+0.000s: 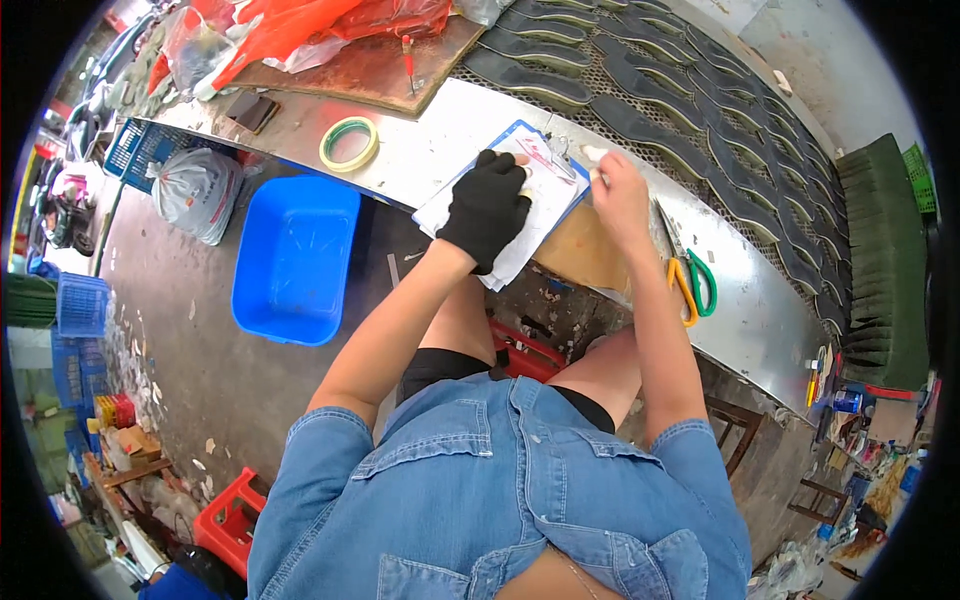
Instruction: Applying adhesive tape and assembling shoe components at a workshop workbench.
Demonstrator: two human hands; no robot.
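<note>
My left hand (487,207), in a black glove, presses flat on white papers on a blue clipboard (505,190) at the edge of a metal workbench (430,150). My right hand (618,192), bare, is closed around a small white object at the clipboard's right side; what it is I cannot tell. Scissors with orange and green handles (692,285) lie on the bench just right of my right forearm.
Rows of dark shoe insoles (690,110) cover a mesh surface behind the clipboard. A roll of tape (349,143) lies on the bench to the left. A blue plastic tub (292,258) and a tied plastic bag (198,193) sit on the floor at left. A red stool (228,520) stands below.
</note>
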